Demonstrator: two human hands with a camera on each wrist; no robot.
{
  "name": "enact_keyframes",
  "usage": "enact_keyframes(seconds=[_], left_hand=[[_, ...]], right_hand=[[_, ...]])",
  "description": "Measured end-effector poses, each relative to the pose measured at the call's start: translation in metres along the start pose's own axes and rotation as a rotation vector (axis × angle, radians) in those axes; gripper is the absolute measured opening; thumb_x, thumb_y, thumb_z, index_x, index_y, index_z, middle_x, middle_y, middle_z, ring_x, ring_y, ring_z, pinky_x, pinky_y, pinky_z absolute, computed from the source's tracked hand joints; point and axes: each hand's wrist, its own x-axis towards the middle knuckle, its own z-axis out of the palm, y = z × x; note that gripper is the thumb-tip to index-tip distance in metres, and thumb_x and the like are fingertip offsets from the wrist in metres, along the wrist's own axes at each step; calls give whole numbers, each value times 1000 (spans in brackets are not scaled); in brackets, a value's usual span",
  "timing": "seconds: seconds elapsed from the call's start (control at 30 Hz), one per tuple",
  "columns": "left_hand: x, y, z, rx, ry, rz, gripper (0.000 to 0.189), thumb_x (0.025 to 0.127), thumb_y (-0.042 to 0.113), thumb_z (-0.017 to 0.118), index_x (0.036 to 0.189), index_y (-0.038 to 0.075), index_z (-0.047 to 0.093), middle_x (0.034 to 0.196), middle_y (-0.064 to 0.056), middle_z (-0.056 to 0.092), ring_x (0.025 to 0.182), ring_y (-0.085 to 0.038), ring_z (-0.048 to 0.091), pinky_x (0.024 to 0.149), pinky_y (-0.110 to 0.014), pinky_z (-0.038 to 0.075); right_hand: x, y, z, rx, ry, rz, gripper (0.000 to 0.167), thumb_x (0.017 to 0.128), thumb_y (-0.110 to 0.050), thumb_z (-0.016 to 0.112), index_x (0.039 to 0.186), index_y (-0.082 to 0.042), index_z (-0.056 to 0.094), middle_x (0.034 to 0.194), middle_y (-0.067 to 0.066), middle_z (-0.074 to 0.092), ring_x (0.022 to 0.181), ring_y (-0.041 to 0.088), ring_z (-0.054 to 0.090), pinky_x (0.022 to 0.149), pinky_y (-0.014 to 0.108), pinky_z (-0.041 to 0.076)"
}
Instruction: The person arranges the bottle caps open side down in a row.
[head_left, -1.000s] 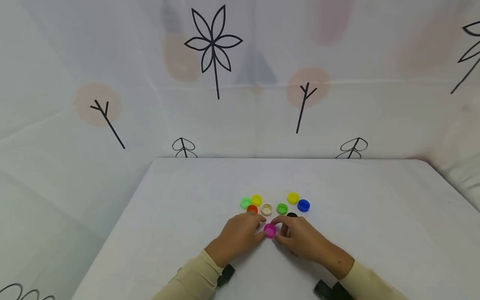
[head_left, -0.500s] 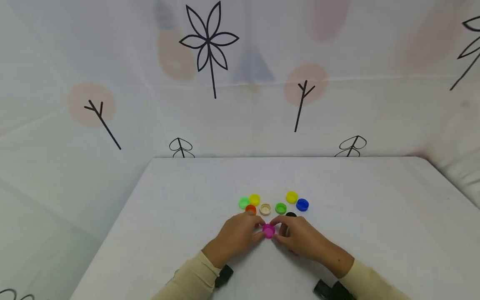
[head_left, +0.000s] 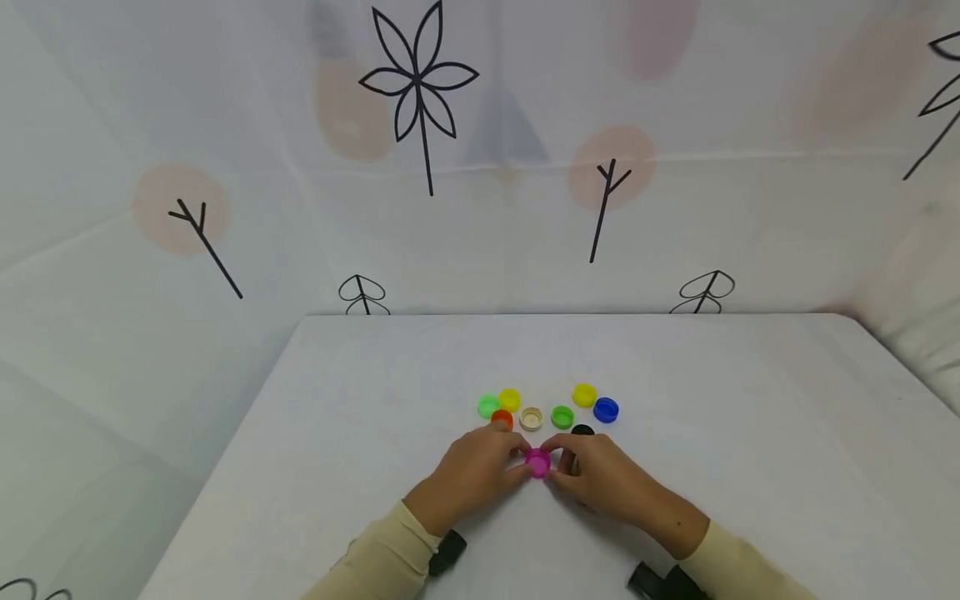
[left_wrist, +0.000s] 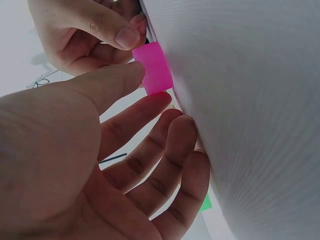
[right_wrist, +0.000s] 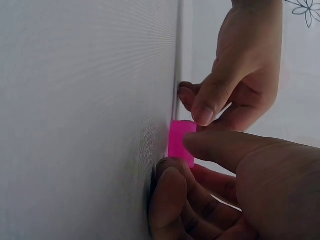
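Observation:
A magenta bottle cap (head_left: 537,463) sits between both hands at the front of a group of caps, its hollow side facing up. My left hand (head_left: 476,471) pinches its left side with thumb and index finger. From the opposite side, my right hand (head_left: 603,475) pinches it the same way. In the left wrist view the cap (left_wrist: 154,70) shows its smooth side wall close to the white tabletop. The right wrist view has the thumb pressed on the cap (right_wrist: 180,142), with other fingers curled below it.
Behind the hands lie a light green cap (head_left: 488,407), two yellow caps (head_left: 510,400), a beige cap (head_left: 531,418), a green cap (head_left: 562,417) and a blue cap (head_left: 606,410). Hands partly cover an orange cap (head_left: 502,418) and a black cap (head_left: 582,430). A patterned cloth (head_left: 487,242) hangs behind the table.
The head view has shifted slightly. Both hands keep their hold on the magenta cap, which stays in the same place among the other caps.

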Motion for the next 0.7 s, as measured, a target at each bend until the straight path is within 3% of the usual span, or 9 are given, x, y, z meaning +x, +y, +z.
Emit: enact_keyframes(seconds=[0.7], left_hand=[[1, 0, -1, -6, -30, -1, 26, 90, 36, 74, 107, 17, 77, 85, 8, 57, 73, -5, 49, 68, -18, 45]], right_hand=[[1, -1, 2, -39, 15, 14, 30, 85, -15, 79, 115, -12, 71, 72, -8, 60, 68, 11, 55, 60, 19, 49]])
